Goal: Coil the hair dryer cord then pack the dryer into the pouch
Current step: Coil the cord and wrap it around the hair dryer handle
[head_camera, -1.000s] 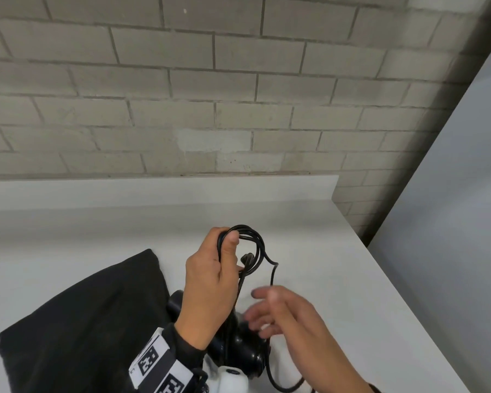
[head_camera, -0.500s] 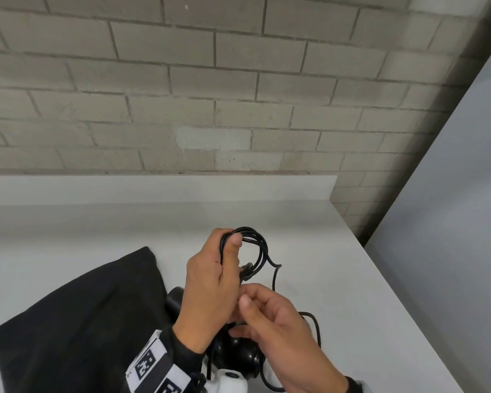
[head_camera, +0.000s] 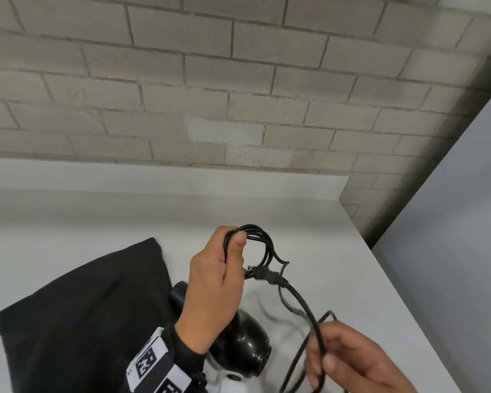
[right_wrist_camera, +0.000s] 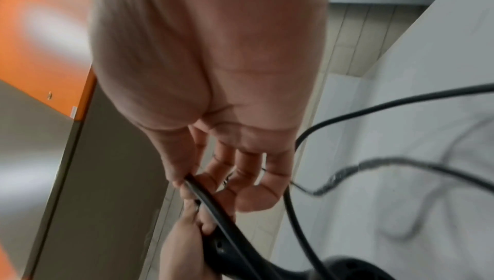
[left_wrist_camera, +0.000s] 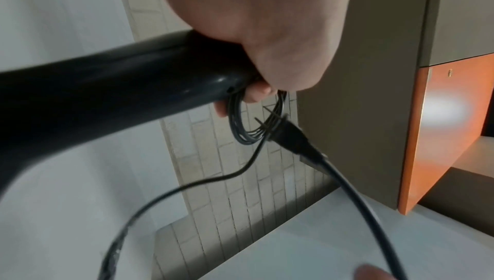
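Cord (head_camera: pixel 262 245): few loops gripped by left hand (head_camera: pixel 213 282), right hand (head_camera: pixel 349 361) pinching loose tail, lower right.
Pouch (head_camera: pixel 77 316): dryer (head_camera: pixel 247 344) not packed yet.

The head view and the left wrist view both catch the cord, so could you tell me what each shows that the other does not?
Only the head view shows the black pouch on the table, beside the dryer's round body. Only the left wrist view shows an orange cabinet panel and the dryer handle close up. Both show the left hand holding the coiled cord and loose cord running toward the right hand.
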Demonstrator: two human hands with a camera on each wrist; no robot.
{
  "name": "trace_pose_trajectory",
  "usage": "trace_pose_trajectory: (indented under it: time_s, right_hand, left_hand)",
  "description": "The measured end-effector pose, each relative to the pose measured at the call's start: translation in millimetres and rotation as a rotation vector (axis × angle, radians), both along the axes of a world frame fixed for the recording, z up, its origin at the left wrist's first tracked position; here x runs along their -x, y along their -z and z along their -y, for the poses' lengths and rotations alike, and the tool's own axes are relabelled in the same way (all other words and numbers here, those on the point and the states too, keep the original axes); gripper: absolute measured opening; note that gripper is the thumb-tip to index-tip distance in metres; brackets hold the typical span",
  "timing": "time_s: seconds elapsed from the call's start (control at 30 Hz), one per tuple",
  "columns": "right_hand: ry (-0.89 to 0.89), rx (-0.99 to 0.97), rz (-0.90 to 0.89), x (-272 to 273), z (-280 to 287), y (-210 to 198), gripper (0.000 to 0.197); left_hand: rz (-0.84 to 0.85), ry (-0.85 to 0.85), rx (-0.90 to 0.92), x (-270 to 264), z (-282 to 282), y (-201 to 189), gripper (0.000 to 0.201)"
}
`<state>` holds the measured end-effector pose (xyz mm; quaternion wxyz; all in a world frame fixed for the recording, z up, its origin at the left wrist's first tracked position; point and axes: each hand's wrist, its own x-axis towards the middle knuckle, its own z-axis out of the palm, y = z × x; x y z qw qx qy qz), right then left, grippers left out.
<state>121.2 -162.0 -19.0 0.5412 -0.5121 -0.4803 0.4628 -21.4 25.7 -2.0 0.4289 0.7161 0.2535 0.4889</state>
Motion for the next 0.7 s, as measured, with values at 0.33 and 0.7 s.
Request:
trace_pose_trajectory:
  time_s: [0.33,0.7]
  right_hand:
    - [0.358,0.295,0.592,-26.2,29.0,27.8,0.037]
    - [0.316,-0.005,0.897,8.6,-77.2,-13.6,0.029]
  left_hand:
    - [-0.029,0.005,0.023,-3.8,-1.6,-1.2,0.022]
    - [-0.056,-0.014,-0.007,-2.4,-1.9,-1.0,0.020]
